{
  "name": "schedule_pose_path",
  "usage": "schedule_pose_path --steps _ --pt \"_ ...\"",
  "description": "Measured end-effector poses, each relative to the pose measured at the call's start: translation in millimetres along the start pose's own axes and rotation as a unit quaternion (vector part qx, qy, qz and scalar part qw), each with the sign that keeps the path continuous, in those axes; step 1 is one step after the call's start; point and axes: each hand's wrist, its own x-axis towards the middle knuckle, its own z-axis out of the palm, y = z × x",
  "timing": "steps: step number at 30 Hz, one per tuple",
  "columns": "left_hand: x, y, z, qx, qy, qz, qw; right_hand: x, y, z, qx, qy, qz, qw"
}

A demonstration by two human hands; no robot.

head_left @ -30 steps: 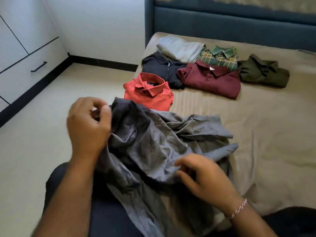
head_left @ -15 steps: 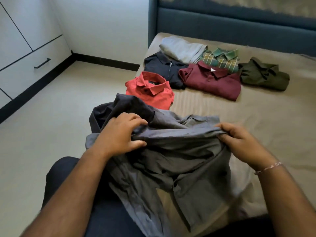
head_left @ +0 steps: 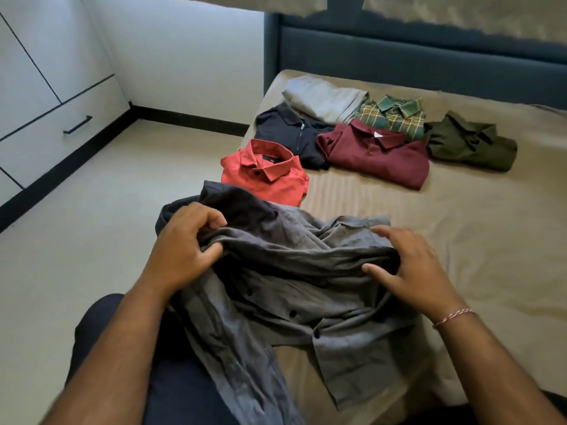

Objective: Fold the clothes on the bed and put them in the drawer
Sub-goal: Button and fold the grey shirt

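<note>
The grey shirt (head_left: 285, 289) lies crumpled at the near corner of the bed (head_left: 460, 246), partly draped off the edge and over your lap, its button placket facing up. Your left hand (head_left: 184, 250) has fingers and thumb curled round a bunched ridge of cloth near the collar end. Your right hand (head_left: 408, 268) pinches the same ridge further along, thumb under and fingers laid over the top.

This is thin woven fabric: light, limp and creased, so it will sag wherever you leave it unsupported and will not hold a line by itself. Bunched handfuls like these will only drag the wrinkles about. You would probably do better to take it at the two shoulder seams, or collar and shoulder, and let its own weight pull it straight (a short shake should open it) before laying it flat, buttons down. The hanging part may slide off towards the floor (head_left: 92, 240) if you let go with both hands.

Beyond it, six garments already lie folded: the red shirt (head_left: 264, 176) just beside the grey one, then the navy top (head_left: 288, 133), maroon polo (head_left: 377, 154), plaid shirt (head_left: 395, 115), pale grey piece (head_left: 325, 99) and olive shirt (head_left: 469, 142). The drawer (head_left: 61, 133) stands closed across the floor.
</note>
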Motion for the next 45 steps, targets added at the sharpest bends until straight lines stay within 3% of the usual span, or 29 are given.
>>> schedule_pose_path --steps 4,8,11,14,17,19,21,23,25,29,32,36,40,45 --pt "4 7 -8 -0.144 -0.025 -0.069 0.987 2 -2 12 -0.006 -0.043 0.012 0.999" --pt "13 11 -20 -0.207 0.023 -0.068 0.976 7 2 -9 0.118 0.034 0.019 0.992" --pt "15 -2 -20 -0.136 0.067 -0.091 0.984 9 7 -22 0.084 0.048 0.009 0.995" --pt "13 -20 -9 0.036 0.038 -0.150 0.987 7 23 -9 0.025 -0.016 0.053 0.998" --pt "9 -5 3 0.186 0.071 -0.055 0.979 5 35 -1 0.038 -0.036 0.117 0.992" --pt "14 20 10 0.166 0.086 0.051 0.981 6 41 -4 0.055 -0.026 0.159 0.985" --pt "22 31 23 0.126 0.029 0.098 0.987 7 45 -5 0.057 -0.029 0.169 0.983" --pt "25 25 40 0.157 -0.043 0.089 0.983 5 47 0 0.012 -0.047 0.152 0.987" --pt "21 11 54 0.199 -0.089 0.054 0.974 0 47 8 -0.033 -0.013 0.151 0.988" --pt "18 4 55 0.212 -0.027 -0.017 0.977 1 29 13 -0.040 0.118 0.136 0.983" --pt "18 6 47 0.162 0.012 -0.015 0.987 4 21 18 0.007 0.098 0.154 0.983" --pt "11 4 37 0.051 0.022 0.013 0.998 -3 36 20 0.081 0.114 0.264 0.954" --pt "10 3 36 0.034 0.048 -0.020 0.998 -10 65 13 0.151 0.047 0.400 0.903" --pt "11 -3 39 0.026 0.046 -0.039 0.998 -13 68 -1 0.255 -0.049 0.398 0.880"
